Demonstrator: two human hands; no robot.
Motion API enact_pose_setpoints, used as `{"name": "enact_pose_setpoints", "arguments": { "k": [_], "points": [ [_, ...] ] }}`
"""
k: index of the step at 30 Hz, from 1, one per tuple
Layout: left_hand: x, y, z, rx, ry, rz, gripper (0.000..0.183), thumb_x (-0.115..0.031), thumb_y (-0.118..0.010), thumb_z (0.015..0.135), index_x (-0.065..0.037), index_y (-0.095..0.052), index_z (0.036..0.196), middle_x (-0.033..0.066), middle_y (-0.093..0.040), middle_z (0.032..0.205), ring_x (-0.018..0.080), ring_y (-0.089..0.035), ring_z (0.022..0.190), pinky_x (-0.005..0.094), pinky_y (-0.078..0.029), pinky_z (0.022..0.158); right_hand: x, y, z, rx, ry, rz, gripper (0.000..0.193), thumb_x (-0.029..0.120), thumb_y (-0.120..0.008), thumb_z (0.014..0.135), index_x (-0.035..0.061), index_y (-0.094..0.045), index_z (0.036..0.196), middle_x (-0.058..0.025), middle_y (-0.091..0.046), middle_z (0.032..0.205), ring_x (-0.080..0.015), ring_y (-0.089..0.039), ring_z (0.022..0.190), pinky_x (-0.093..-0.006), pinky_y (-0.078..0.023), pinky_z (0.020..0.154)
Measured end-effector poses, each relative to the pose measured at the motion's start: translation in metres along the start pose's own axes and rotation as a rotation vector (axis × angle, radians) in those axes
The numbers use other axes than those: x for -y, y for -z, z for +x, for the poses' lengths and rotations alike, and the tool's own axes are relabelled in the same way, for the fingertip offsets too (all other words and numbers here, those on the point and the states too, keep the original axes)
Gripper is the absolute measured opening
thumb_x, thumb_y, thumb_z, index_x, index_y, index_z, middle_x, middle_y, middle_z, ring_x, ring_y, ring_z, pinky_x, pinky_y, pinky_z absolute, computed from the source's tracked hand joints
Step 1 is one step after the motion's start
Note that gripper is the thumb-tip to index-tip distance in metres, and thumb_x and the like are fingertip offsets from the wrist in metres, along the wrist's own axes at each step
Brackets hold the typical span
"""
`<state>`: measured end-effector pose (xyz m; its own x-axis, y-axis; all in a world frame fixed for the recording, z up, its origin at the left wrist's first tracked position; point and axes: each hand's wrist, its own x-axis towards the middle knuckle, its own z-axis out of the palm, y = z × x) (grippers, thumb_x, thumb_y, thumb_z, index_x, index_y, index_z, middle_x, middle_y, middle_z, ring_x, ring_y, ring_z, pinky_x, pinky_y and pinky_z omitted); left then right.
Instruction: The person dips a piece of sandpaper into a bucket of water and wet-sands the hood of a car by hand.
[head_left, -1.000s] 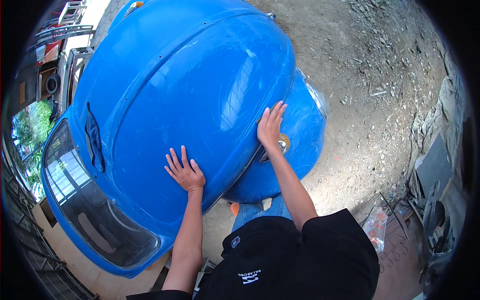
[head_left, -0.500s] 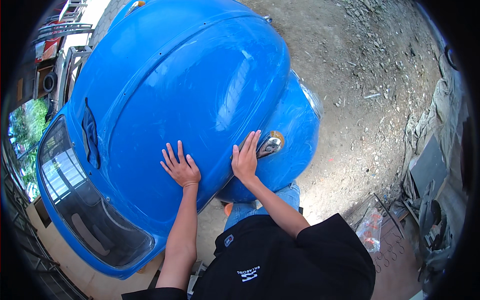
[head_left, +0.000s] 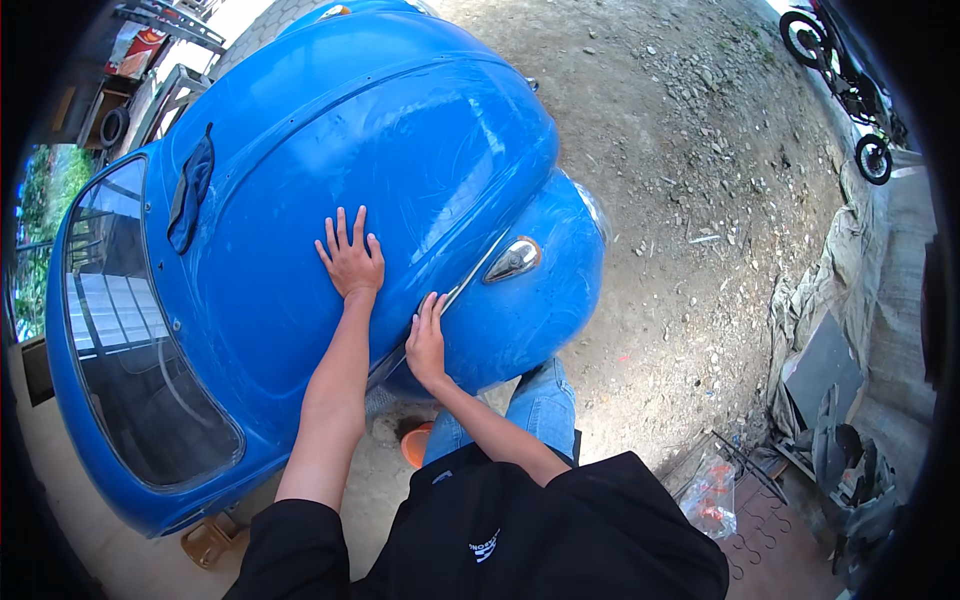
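A blue car with a rounded hood [head_left: 330, 170] fills the left and middle of the view; pale smears mark its paint. My left hand [head_left: 352, 258] lies flat on the hood, fingers spread. At the seam between the hood's near edge and the front fender [head_left: 530, 310] rests my right hand [head_left: 427, 340], its fingers stretched along the gap. Whether anything thin lies under those fingers is hidden. A chrome turn signal [head_left: 513, 259] with an amber end sits on the fender, just beyond the right hand. A dark cloth [head_left: 190, 195] lies before the windshield [head_left: 150, 340].
An orange container [head_left: 415, 445] stands by my legs, and a brown stool [head_left: 207, 542] under the car's near side. Gravelly ground [head_left: 690, 230] stretches right, with a motorcycle [head_left: 845, 85] at the far right. Grey panels [head_left: 823, 375] and a clear plastic bag [head_left: 710, 500] lie nearer.
My right hand has slid along the seam toward the windshield, away from the turn signal. The left hand lies farther up the hood. The view has shifted, and the motorcycle now shows.
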<state>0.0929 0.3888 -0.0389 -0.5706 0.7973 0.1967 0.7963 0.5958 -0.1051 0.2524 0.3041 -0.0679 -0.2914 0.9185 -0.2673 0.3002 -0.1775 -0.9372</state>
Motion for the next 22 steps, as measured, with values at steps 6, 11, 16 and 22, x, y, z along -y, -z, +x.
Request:
{"name": "enact_pose_setpoints", "arguments": {
  "k": [6, 11, 16, 22],
  "points": [
    [-0.01, -0.002, -0.002, 0.04, -0.156, -0.44, 0.05, -0.029, -0.055, 0.094, -0.023, -0.051, 0.143, 0.008, -0.034, 0.158, 0.0285, -0.025, 0.149, 0.0541, -0.013, 0.122, -0.145, 0.136, -0.083, 0.407, 0.073, -0.326, 0.045, 0.023, -0.049, 0.101, 0.0142, -0.046, 0.145, -0.0276, -0.065, 0.116, -0.0396, -0.067, 0.102, -0.0431, -0.052, 0.091],
    [0.029, 0.013, -0.117, 0.088, -0.048, -0.737, 0.043, -0.02, -0.065, 0.084, -0.006, -0.065, 0.125, 0.0187, -0.042, 0.151, 0.0339, -0.034, 0.144, 0.0436, -0.031, 0.118, -0.178, 0.311, -0.238, 0.042, -0.676, -0.417, 0.047, 0.019, -0.047, 0.096, 0.0129, -0.047, 0.142, -0.0135, -0.065, 0.097, -0.0224, -0.068, 0.075, -0.0429, -0.063, 0.059],
    [0.064, 0.036, -0.229, 0.158, -0.009, -0.879, 0.031, -0.017, -0.068, 0.082, -0.007, -0.07, 0.111, 0.022, -0.049, 0.143, 0.0388, -0.044, 0.136, 0.0445, -0.04, 0.111, -0.151, 0.437, -0.369, 0.019, -0.911, -0.371, 0.042, 0.02, -0.047, 0.099, 0.0104, -0.045, 0.14, -0.0158, -0.065, 0.109, -0.0307, -0.072, 0.084, -0.0516, -0.061, 0.06],
    [0.182, 0.045, -0.396, 0.24, 0.008, -0.647, 0.026, -0.015, -0.069, 0.082, -0.013, -0.071, 0.108, 0.0163, -0.051, 0.14, 0.0337, -0.055, 0.125, 0.0422, -0.05, 0.1, -0.095, 0.444, -0.362, 0.307, -0.784, -0.524, 0.045, 0.022, -0.049, 0.098, 0.0087, -0.047, 0.141, -0.0171, -0.066, 0.113, -0.0332, -0.073, 0.085, -0.0508, -0.062, 0.06]
  ]
}}
